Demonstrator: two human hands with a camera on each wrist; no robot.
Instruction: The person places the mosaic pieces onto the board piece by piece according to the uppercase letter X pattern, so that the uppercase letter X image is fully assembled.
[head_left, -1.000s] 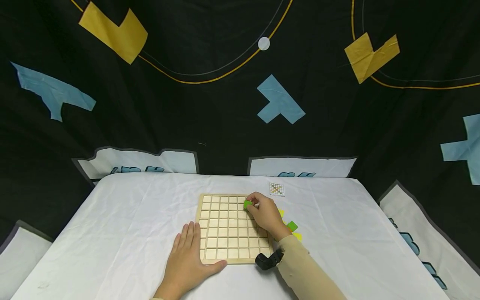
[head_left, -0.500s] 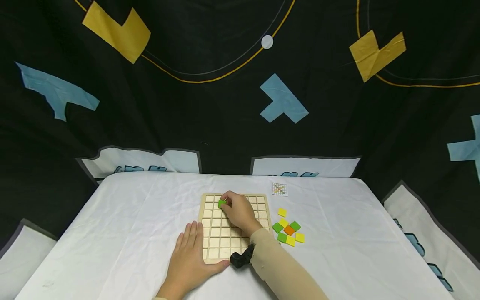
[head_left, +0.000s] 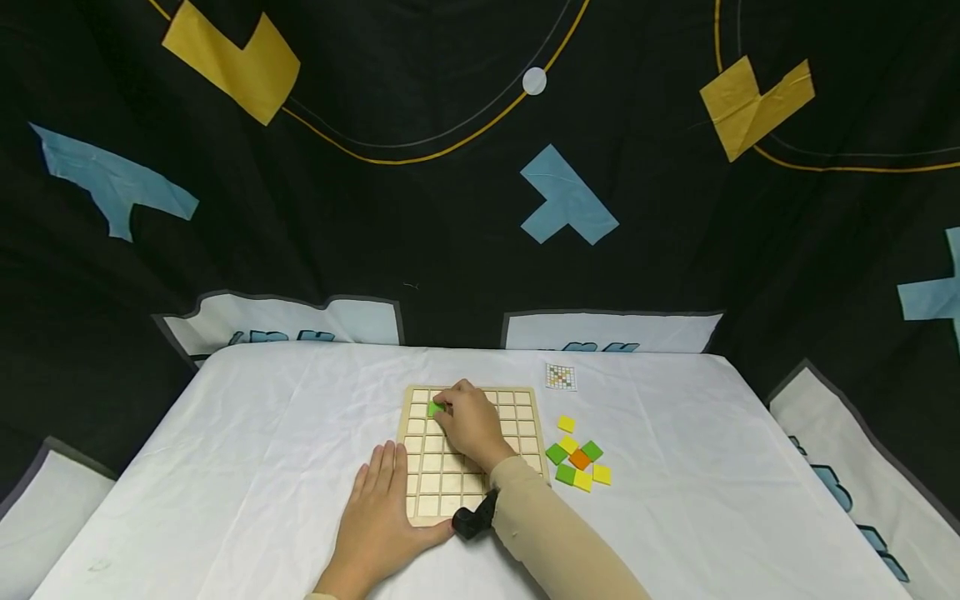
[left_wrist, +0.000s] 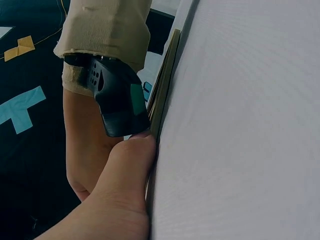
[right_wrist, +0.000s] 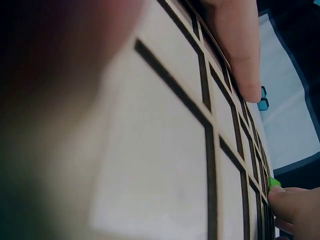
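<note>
My right hand [head_left: 472, 423] pinches a green square tile [head_left: 434, 409] between thumb and fingertips, over the second row from the far edge of a wooden grid board [head_left: 430, 483], near its left side. In the right wrist view the tile [right_wrist: 273, 182] shows at the fingertips, right at the grid. My left hand [head_left: 377, 512] lies flat with straight fingers along the board's left edge, its thumb stretched by the near edge. In the left wrist view that thumb [left_wrist: 134, 155] touches the board's side [left_wrist: 167, 75].
Right of the board lie several loose tiles: yellow [head_left: 566, 424], green [head_left: 592, 451] and one orange [head_left: 580, 459]. A small printed grid card [head_left: 561, 377] with coloured squares lies beyond them. White cloth [head_left: 675, 483] covers the table, and a black patterned curtain [head_left: 420, 250] hangs behind.
My right hand has moved left across the board with the green tile, from the right part to the second column. The left hand has stayed in place.
</note>
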